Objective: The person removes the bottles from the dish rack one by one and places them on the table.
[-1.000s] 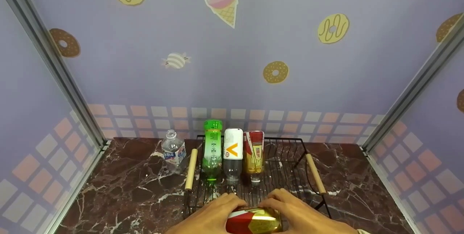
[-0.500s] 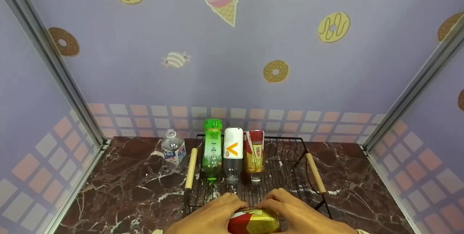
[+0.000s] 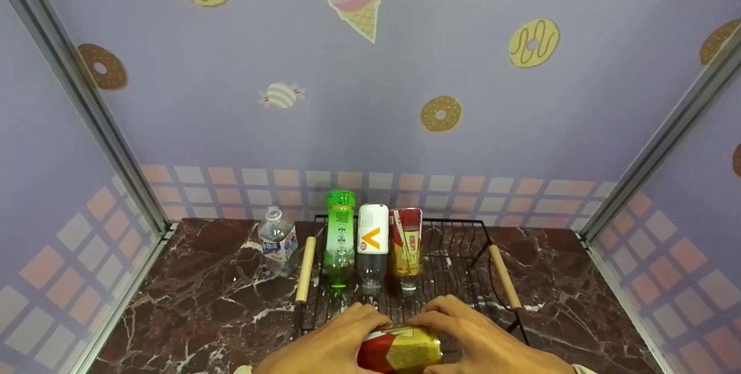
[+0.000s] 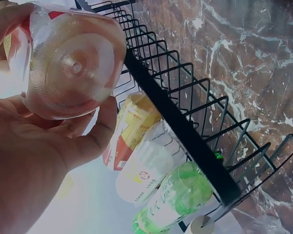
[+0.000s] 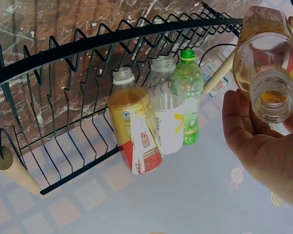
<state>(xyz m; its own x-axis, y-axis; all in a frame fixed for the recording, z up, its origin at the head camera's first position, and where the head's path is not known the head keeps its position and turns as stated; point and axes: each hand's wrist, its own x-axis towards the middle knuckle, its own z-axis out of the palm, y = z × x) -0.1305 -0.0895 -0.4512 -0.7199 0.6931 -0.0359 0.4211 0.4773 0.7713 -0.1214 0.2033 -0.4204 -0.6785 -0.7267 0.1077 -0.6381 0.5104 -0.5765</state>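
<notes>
A bottle with a red and gold label lies sideways between my hands, above the front of the black wire rack. My left hand grips its base end, thumb and fingers curled round it in the left wrist view. The right hand holds the neck end. An uncapped threaded neck shows in the right wrist view. In the rack, three bottles sit side by side, necks toward me: a green bottle, a clear bottle with a white label and a red and yellow labelled bottle.
A small clear bottle stands uncapped on the dark marbled counter, left of the rack. Wooden handles flank the rack on both sides. A patterned purple wall closes the back, with side panels left and right.
Both hands still hold the labelled bottle. It has shifted slightly left and up in the head view, and the right hand has risen a little. The bottles in the rack have not moved.
</notes>
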